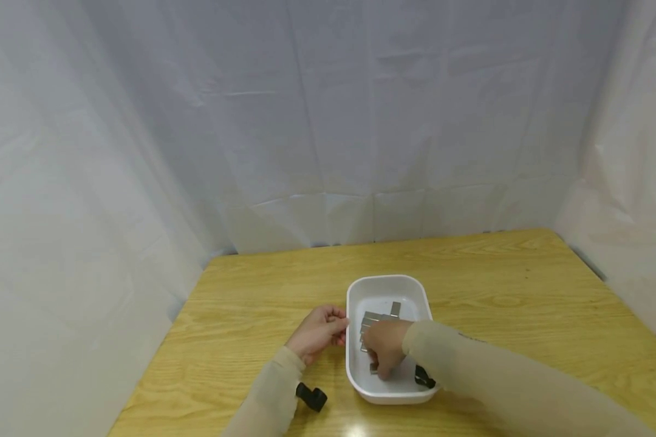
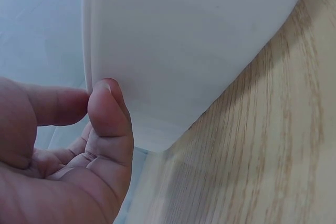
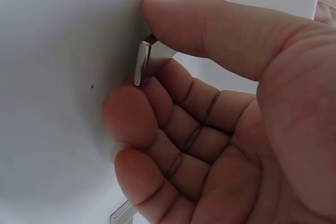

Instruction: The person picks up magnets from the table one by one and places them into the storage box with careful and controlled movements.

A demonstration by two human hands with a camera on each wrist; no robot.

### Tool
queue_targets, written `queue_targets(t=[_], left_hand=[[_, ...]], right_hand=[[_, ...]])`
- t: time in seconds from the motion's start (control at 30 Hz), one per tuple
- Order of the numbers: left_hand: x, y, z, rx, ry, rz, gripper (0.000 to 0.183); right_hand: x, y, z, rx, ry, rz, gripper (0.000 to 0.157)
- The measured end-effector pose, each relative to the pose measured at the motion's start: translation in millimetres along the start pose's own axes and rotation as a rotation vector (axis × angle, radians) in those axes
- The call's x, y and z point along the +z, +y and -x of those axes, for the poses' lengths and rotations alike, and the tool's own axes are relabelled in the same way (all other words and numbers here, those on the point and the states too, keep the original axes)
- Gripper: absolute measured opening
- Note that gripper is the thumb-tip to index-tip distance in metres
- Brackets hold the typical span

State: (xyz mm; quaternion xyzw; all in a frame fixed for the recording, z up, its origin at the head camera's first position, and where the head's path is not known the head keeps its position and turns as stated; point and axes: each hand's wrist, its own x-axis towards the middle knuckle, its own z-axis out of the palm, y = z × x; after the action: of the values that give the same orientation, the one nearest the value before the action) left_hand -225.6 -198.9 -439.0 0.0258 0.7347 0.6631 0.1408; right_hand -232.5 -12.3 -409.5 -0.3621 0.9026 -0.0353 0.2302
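A deep white plastic tray [image 1: 389, 397] sits on the wooden table. My left hand [image 1: 321, 331] is at the tray's left side; in the left wrist view its thumb and index finger [image 2: 60, 106] pinch the rim. Inside the tray, my right hand [image 1: 387, 347] reaches down toward the floor. Between its thumb and fingers it pinches a small, shiny, rectangular metal block [image 3: 143, 62], tilted on edge. Several similar silver blocks [image 1: 370, 318] lie beside and partly under this hand, with one [image 1: 396, 308] farther back. The right hand hides some of them.
The yellowish wooden table [image 1: 251, 297] extends around the tray. White sheeting [image 1: 328, 121] hangs behind it and on both sides. A black strap piece [image 1: 311, 397] is on the left wrist, and another black piece [image 1: 423, 377] shows under the right wrist.
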Motion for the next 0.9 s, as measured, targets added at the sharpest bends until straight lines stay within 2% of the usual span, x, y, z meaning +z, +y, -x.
queue_targets(t=[0.9], left_hand=[[0.4,2.0,-0.3,-0.02,0.004,-0.002,0.018]], right_hand=[[1.0,2.4,2.4,-0.007,0.022,0.0,0.025]])
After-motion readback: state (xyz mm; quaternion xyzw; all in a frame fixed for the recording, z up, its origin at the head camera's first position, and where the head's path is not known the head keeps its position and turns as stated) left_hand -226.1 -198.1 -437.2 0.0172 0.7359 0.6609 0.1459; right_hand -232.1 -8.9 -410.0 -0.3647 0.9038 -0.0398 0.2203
